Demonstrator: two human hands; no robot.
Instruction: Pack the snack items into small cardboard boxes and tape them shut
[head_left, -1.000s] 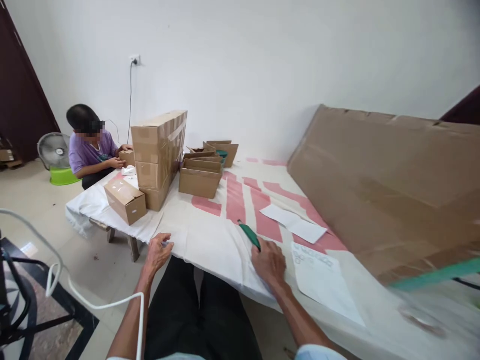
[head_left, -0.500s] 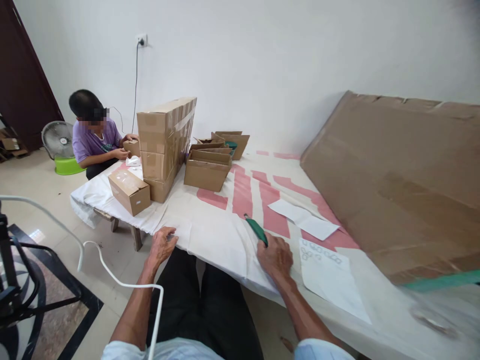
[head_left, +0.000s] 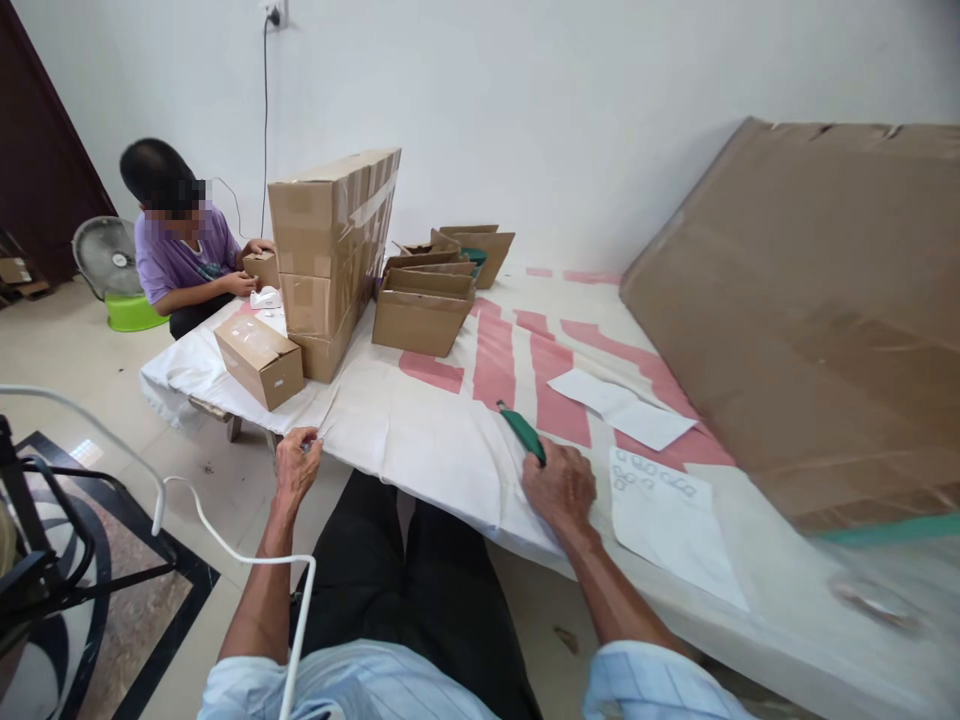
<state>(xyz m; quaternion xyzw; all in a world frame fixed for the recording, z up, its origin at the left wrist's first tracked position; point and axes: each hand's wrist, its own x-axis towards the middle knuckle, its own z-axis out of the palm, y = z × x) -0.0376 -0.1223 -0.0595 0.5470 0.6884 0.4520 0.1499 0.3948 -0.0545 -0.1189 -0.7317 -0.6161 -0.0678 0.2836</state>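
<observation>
green cutter (head_left: 523, 433) is gripped in the closed right hand (head_left: 560, 487), tip over the white cloth (head_left: 420, 450) covering the bench (head_left: 232, 428), just left of a paper sheet (head_left: 667, 525). left hand (head_left: 295, 468) pinches the cloth's near edge. no cut shows yet; work appears barely begun.

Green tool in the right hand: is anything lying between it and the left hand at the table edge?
Nothing visible does. Between the left hand, at the edge of the white cloth, and the green tool gripped in the right hand, only that cloth shows.
</observation>
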